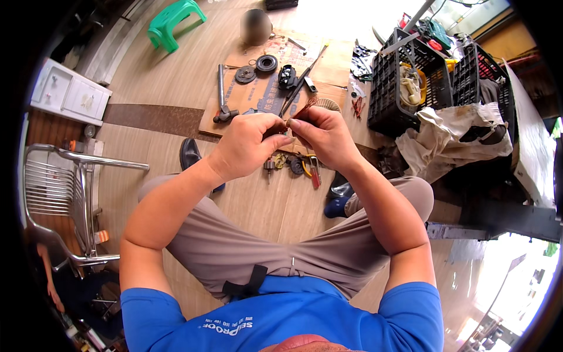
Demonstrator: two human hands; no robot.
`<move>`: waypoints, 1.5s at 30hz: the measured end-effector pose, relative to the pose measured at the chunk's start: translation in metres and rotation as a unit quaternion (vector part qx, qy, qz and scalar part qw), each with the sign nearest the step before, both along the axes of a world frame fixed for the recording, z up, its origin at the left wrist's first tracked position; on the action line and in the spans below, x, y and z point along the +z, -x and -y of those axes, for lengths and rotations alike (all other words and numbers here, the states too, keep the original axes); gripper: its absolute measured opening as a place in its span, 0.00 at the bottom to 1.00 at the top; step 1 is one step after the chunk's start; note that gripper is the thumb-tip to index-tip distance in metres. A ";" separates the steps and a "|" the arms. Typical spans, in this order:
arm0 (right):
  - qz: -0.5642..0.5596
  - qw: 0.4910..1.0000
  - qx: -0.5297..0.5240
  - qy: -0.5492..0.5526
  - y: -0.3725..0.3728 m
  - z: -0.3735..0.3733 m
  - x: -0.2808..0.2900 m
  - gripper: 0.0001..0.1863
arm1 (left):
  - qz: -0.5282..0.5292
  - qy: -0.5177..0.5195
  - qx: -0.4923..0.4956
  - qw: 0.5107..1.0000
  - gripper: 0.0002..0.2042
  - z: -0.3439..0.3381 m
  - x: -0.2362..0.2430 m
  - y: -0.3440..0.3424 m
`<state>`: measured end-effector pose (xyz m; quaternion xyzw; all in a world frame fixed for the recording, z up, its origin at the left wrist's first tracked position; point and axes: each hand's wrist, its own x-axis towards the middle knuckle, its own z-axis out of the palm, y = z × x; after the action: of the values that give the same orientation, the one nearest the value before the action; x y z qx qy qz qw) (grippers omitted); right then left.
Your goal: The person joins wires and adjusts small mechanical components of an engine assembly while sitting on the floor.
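My left hand [249, 144] and my right hand [325, 136] meet in front of me, above my knees. Together they pinch a small bundle of reddish copper wire [303, 109] that sticks up between the fingertips. Just under my hands, on the wooden floor, lie red-handled pliers [314, 172] and a few small metal parts [280, 163]. Farther ahead, a cardboard sheet [334, 64] carries a hammer [222, 100], two round black discs [256, 68], a black motor part [287, 76] and a long thin rod [304, 81].
Two black plastic crates [392, 88] packed with tools stand at the right, with a pale cloth [454, 138] draped beside them. A metal chair [64, 193] is at the left, a white cabinet [67, 94] behind it, and a green stool [172, 22] at the back.
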<state>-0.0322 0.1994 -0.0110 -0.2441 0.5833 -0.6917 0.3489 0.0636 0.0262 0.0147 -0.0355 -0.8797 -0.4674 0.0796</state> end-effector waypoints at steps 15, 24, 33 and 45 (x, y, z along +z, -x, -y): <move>0.029 0.997 0.070 0.001 0.010 -0.005 0.005 0.08 | -0.110 0.152 -0.039 0.981 0.06 0.000 -0.003 -0.006; -0.008 0.997 0.048 0.064 0.006 -0.002 0.000 0.06 | 0.243 -0.367 -0.061 0.896 0.09 0.007 -0.010 -0.003; 0.050 0.999 -0.005 0.008 0.000 0.002 -0.002 0.07 | -0.139 0.123 0.016 0.982 0.05 0.003 -0.010 -0.001; -0.022 0.998 0.007 0.059 0.000 -0.001 0.000 0.06 | 0.199 -0.336 -0.026 0.920 0.09 0.004 -0.006 -0.003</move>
<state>-0.0322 0.2008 -0.0109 -0.2830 0.5474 -0.7170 0.3259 0.0664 0.0219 0.0084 0.0645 -0.6672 -0.7350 -0.1022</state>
